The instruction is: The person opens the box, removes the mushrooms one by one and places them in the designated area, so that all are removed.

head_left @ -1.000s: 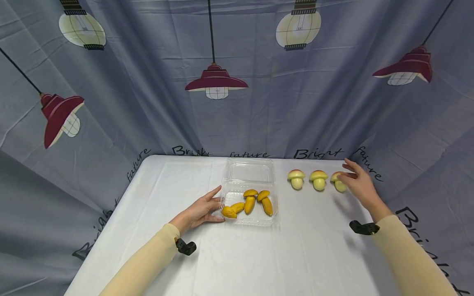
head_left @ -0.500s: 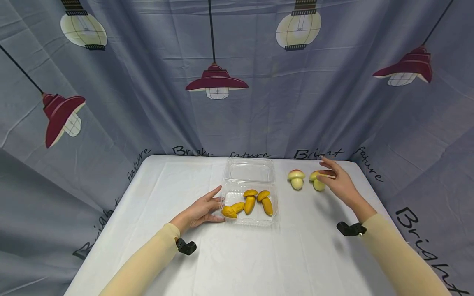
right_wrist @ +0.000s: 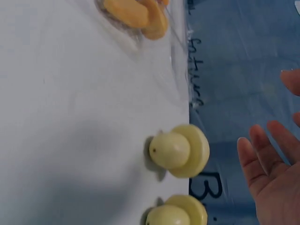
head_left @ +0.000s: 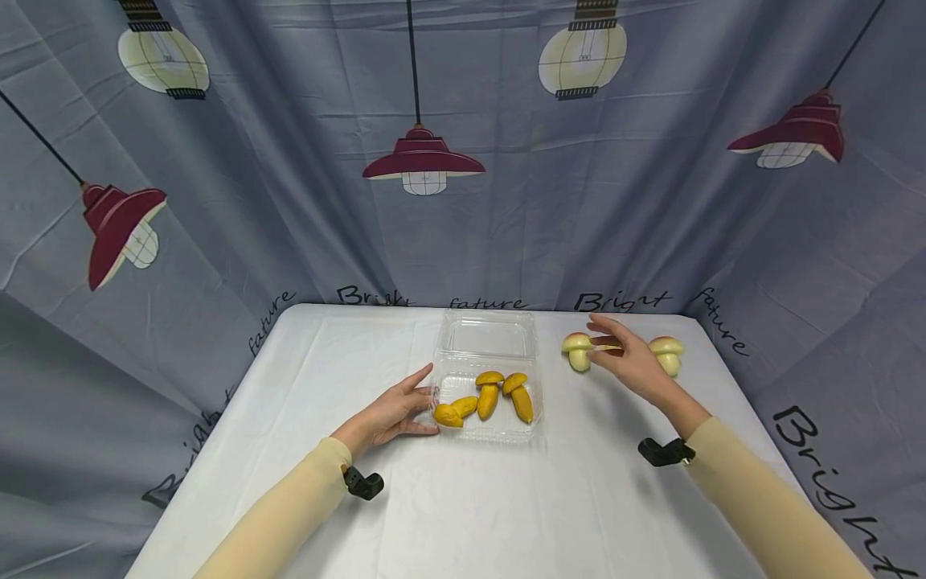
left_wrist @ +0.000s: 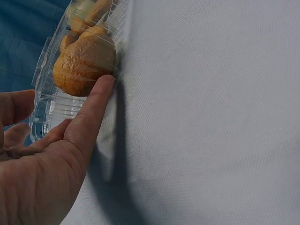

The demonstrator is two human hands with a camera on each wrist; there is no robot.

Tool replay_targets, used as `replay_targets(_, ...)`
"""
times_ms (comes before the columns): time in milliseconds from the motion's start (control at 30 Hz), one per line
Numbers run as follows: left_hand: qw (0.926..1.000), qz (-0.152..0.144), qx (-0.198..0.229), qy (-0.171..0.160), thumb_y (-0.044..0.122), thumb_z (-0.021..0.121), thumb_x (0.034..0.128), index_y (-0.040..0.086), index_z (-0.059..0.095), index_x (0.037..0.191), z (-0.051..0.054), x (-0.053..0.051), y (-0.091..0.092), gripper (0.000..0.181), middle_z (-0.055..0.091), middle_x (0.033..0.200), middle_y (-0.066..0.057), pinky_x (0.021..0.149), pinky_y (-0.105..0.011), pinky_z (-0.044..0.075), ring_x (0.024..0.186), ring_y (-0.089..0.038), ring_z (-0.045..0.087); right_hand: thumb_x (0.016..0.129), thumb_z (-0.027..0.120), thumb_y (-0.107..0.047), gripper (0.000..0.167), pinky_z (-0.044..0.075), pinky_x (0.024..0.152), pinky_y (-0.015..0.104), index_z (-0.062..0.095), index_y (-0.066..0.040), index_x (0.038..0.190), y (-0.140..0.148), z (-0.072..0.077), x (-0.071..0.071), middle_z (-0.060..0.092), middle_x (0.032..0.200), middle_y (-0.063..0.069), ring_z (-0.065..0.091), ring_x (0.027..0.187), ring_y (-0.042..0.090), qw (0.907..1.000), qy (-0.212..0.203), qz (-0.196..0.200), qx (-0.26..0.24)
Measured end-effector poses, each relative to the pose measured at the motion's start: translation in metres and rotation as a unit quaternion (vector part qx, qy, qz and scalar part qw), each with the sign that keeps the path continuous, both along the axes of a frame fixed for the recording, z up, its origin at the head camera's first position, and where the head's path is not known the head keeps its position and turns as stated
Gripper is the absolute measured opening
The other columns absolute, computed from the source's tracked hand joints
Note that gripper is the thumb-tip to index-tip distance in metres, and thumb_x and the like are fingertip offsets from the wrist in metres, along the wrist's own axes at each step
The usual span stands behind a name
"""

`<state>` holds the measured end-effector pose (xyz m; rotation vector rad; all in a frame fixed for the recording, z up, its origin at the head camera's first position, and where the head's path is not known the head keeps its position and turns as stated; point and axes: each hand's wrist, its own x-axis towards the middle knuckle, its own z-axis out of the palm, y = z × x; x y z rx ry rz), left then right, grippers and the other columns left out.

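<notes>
In the head view the left hand rests with spread fingers against the left side of a clear plastic box; its fingers touch the wall in the left wrist view too. Inside lie three orange-yellow mushrooms. The right hand hovers with relaxed fingers above the row of pale mushrooms and holds nothing. Its fingertips are beside the leftmost pale mushroom and cover most of the middle one. The right one shows behind the hand. Two pale mushrooms appear in the right wrist view, apart from the hand.
The box's clear lid lies folded back toward the far table edge. A white cloth covers the table. A grey-blue curtain with printed lamps and lettering hangs behind and at both sides.
The right hand has moved left along the row, from the rightmost pale mushroom past the middle one toward the leftmost. The left hand, the box and the mushrooms have stayed in place.
</notes>
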<state>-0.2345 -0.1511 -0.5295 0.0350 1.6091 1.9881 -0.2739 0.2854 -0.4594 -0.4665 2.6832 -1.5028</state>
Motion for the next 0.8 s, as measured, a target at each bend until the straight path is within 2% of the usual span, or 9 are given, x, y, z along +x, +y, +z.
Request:
replay_targets(67, 1.0000, -0.001, 0.000, 0.000, 0.001, 0.048, 0.1053, 0.029, 0.012, 0.166, 0.000, 0.000, 0.000, 0.076, 0.011, 0.167, -0.026, 0.092, -0.055, 0.057, 0.139, -0.042, 0.042, 0.100, 0.066, -0.015, 0.071, 0.044, 0.105, 0.051, 0.031, -0.011, 0.161, -0.006, 0.000, 0.001, 0.044, 0.155, 0.021, 0.048, 0.134, 0.041, 0.9999, 0.001, 0.012, 0.000)
replay_targets(167, 1.0000, -0.003, 0.002, 0.001, 0.001, 0.047, 0.1055, 0.030, 0.011, 0.166, 0.000, -0.001, 0.000, 0.076, 0.012, 0.167, -0.026, 0.092, -0.055, 0.057, 0.138, -0.042, 0.043, 0.100, 0.068, -0.018, 0.069, 0.044, 0.107, 0.055, 0.036, -0.012, 0.160, -0.017, -0.001, 0.001, 0.048, 0.151, 0.020, 0.050, 0.132, 0.040, 0.9996, -0.005, 0.029, 0.004)
replay_targets(500, 1.0000, -0.006, 0.001, -0.001, 0.001, 0.048, 0.1052, 0.031, 0.012, 0.166, 0.000, -0.001, -0.001, 0.077, 0.015, 0.166, -0.026, 0.093, -0.055, 0.057, 0.134, -0.040, 0.048, 0.098, 0.072, -0.027, 0.056, 0.044, 0.109, 0.055, 0.054, -0.014, 0.148, -0.052, -0.005, 0.003, 0.053, 0.147, 0.009, 0.052, 0.131, 0.036, 0.9945, -0.015, 0.102, 0.016)
replay_targets(667, 1.0000, -0.008, 0.002, -0.001, 0.000, 0.047, 0.1054, 0.030, 0.010, 0.167, -0.001, -0.002, -0.002, 0.077, 0.014, 0.166, -0.026, 0.093, -0.055, 0.057, 0.137, -0.041, 0.045, 0.097, 0.072, -0.022, 0.048, 0.045, 0.109, 0.054, 0.060, -0.016, 0.143, -0.070, -0.005, 0.002, 0.058, 0.144, 0.007, 0.054, 0.130, 0.036, 0.9903, -0.002, 0.135, 0.034)
replay_targets(800, 1.0000, -0.009, 0.002, 0.000, 0.000, 0.046, 0.1054, 0.030, 0.010, 0.167, -0.001, -0.002, -0.002, 0.077, 0.014, 0.166, -0.027, 0.093, -0.055, 0.057, 0.138, -0.041, 0.044, 0.096, 0.072, -0.019, 0.044, 0.044, 0.110, 0.054, 0.063, -0.019, 0.139, -0.085, -0.004, 0.001, 0.059, 0.141, 0.005, 0.053, 0.130, 0.039, 0.9891, -0.015, 0.141, 0.038)
